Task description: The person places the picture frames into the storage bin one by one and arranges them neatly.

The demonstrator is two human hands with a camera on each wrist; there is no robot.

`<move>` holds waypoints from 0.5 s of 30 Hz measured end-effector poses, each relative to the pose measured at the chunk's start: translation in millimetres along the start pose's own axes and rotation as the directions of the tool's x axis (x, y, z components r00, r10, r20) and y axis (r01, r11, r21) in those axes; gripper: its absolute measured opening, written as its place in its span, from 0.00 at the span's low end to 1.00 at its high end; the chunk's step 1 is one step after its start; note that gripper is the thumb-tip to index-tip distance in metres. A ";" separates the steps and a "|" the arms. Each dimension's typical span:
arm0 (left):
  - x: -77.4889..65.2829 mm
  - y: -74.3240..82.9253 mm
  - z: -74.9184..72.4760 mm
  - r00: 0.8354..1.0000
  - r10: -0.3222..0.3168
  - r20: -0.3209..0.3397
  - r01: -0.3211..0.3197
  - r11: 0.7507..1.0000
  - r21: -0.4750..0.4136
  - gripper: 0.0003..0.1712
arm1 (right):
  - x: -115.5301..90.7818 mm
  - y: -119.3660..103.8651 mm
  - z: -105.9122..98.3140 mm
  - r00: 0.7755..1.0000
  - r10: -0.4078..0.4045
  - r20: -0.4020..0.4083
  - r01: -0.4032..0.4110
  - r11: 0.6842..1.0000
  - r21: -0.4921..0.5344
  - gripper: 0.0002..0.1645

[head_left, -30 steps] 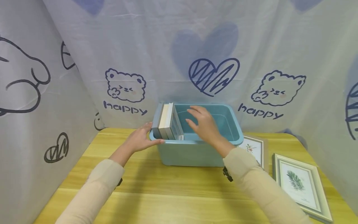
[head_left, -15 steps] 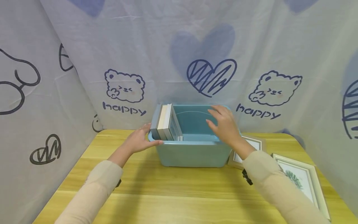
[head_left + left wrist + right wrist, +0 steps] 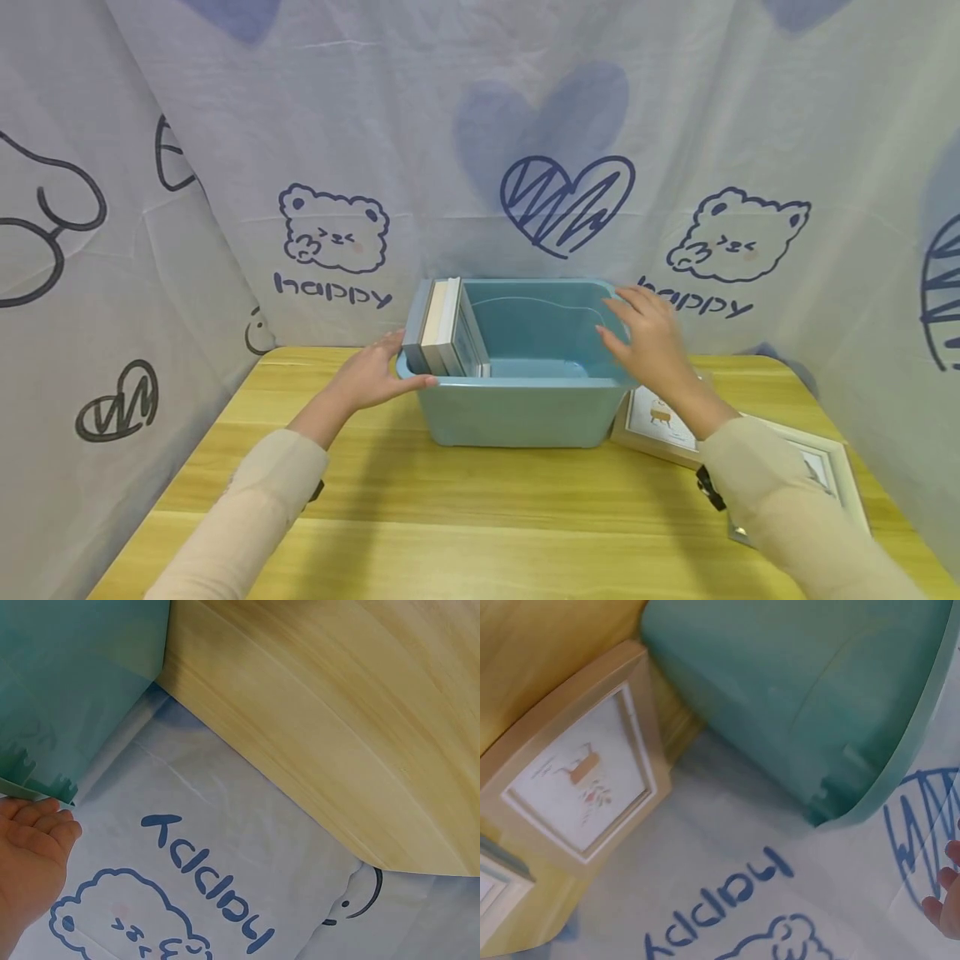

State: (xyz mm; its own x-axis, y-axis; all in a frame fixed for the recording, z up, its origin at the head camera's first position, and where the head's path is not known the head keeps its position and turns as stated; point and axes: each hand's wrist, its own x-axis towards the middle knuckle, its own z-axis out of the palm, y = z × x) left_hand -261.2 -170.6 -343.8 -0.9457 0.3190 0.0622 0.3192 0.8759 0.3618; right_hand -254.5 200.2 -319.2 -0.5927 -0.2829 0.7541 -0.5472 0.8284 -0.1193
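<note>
A blue-green plastic storage bin [image 3: 517, 414] stands against the back curtain. At its left end several picture-frame-like items [image 3: 442, 329] stand on edge, leaning together. My left hand [image 3: 365, 377] holds the bin's left end, thumb over the front rim and fingers at the side; the left wrist view shows the fingertips bent against the rim. My right hand [image 3: 651, 340] hovers at the bin's right end, fingers spread and nothing in them. Below it a wooden picture frame [image 3: 660, 421] with a small print lies flat, partly covered by the wrist.
A second, cream picture frame [image 3: 840, 475] lies on the right of the wooden table [image 3: 465, 533], mostly behind the right sleeve. A white printed curtain [image 3: 442, 167] closes off the back and sides.
My right hand has moved right, from over the inside of the bin to its right end, with nothing in it. The left hand keeps its place on the bin.
</note>
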 end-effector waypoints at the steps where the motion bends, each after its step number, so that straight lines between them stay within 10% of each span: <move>1: 0.5 -0.3 -0.2 1.000 0.000 0.001 0.000 1.000 0.000 0.59 | -1.8 2.4 -2.0 1.000 0.013 0.007 -0.013 1.000 -0.001 0.21; 15: 8.3 -2.5 -3.4 1.000 -0.008 0.024 0.008 1.000 0.001 0.59 | -29.3 38.1 -21.3 0.991 0.128 0.048 -0.121 0.984 -0.131 0.30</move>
State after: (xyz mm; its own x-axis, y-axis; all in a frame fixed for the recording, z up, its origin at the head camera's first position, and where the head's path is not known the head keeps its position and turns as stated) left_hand -270.1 -171.3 -341.1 -0.9466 0.3204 0.0371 0.3116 0.8789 0.3612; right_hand -245.4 250.3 -332.1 -0.6858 -0.1973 0.7005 -0.3894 0.9126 -0.1242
